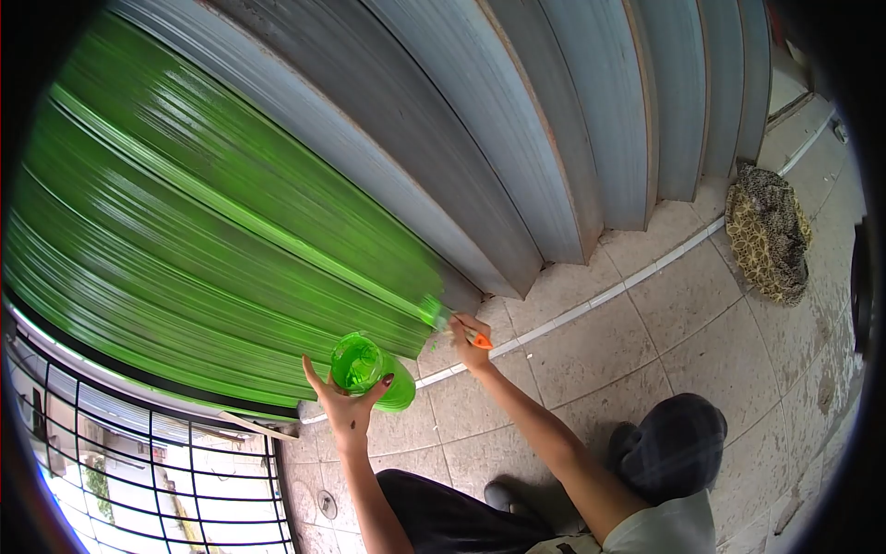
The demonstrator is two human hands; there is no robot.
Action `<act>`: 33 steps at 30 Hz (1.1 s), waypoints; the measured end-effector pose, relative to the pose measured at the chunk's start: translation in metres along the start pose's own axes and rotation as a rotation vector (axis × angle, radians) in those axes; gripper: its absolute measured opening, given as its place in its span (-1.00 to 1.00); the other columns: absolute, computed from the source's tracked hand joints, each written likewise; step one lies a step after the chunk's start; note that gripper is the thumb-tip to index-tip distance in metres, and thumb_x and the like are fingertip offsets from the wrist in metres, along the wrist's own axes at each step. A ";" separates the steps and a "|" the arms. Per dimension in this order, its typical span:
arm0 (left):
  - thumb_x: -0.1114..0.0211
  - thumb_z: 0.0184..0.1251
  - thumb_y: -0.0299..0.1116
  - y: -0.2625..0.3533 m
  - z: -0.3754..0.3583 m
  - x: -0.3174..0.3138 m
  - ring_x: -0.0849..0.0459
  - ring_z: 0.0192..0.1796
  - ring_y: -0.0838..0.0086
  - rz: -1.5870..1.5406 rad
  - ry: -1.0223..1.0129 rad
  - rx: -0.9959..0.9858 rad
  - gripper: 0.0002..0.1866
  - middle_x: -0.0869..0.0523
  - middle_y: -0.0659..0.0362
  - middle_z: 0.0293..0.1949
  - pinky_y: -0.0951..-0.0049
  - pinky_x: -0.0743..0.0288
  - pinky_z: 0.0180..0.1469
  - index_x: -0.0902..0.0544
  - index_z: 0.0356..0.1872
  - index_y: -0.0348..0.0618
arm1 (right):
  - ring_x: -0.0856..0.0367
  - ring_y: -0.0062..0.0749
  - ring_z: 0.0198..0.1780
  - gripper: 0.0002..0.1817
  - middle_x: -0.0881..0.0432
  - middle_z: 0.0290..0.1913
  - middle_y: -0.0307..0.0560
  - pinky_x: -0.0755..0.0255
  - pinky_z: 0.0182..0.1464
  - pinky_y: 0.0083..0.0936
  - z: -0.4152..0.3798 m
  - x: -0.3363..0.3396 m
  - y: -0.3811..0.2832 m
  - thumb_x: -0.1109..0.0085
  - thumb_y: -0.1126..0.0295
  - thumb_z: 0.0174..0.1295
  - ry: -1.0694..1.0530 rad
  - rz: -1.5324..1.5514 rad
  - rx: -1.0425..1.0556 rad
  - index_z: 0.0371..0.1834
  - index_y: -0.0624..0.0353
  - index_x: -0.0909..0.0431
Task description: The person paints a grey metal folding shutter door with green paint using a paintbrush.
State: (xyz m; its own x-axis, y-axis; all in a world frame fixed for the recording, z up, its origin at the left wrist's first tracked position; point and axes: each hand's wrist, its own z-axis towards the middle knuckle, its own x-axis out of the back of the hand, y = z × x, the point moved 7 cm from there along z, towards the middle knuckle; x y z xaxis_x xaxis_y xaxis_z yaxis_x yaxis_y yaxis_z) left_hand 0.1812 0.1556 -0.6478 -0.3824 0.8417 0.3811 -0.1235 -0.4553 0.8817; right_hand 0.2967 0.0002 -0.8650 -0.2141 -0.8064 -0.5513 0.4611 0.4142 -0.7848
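Observation:
In the head view my left hand (348, 407) is wrapped round a clear container (397, 392) of bright green paint, its open mouth tilted up. Some paint is smeared on the fingers. My right hand (472, 338) grips a paintbrush (481, 342) by its orange handle. The brush's green-coated bristles touch the lower end of a folded metal panel (369, 240). Wet green paint covers the panels on the left, while bare grey metal (443, 129) shows on the folds to the right.
A patterned black and yellow cloth (771, 235) lies on the tiled floor (591, 342) at the right. A white floor track (646, 274) runs along the foot of the panels. Black window bars (157, 462) stand at the lower left. My bent knee (678, 443) is close by.

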 end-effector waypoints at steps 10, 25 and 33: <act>-0.58 -0.26 -0.54 0.013 0.000 -0.011 -0.59 0.05 0.14 0.197 -0.027 -0.157 0.36 -0.53 -0.13 0.06 0.23 -0.51 0.10 0.37 0.43 -0.14 | -0.34 -0.71 -0.74 -0.70 -0.50 -0.65 -0.23 -0.18 -0.71 -0.71 0.034 0.026 -0.040 -0.15 0.23 0.30 -0.016 0.149 -0.391 -0.47 0.24 -0.54; -0.52 -0.20 -0.47 0.032 -0.014 -0.056 -0.56 0.09 -0.02 0.720 -0.111 -0.396 0.26 -0.49 -0.09 0.17 0.21 -0.54 0.04 0.30 0.44 -0.19 | -0.43 -0.75 -0.71 -0.66 -0.54 -0.74 -0.26 -0.22 -0.68 -0.70 0.029 -0.059 -0.193 -0.29 0.28 0.20 -0.526 -0.187 -0.045 -0.63 0.30 -0.60; -0.46 -0.20 -0.56 0.037 -0.016 -0.066 -0.49 0.17 -0.05 0.747 -0.131 -0.433 0.18 -0.48 -0.15 0.18 0.21 -0.45 0.16 0.21 0.42 -0.35 | -0.51 -0.64 -0.71 -0.66 -0.57 -0.75 -0.18 -0.27 -0.66 -0.65 0.020 -0.060 -0.182 -0.28 0.22 0.20 -0.516 -0.317 0.004 -0.58 0.29 -0.63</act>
State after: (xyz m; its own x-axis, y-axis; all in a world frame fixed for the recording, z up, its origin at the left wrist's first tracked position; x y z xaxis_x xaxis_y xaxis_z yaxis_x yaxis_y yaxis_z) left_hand 0.1869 0.0788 -0.6450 -0.3973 0.2935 0.8695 -0.2298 -0.9491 0.2154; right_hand 0.2430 -0.0355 -0.6835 0.1031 -0.9913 -0.0818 0.4462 0.1196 -0.8869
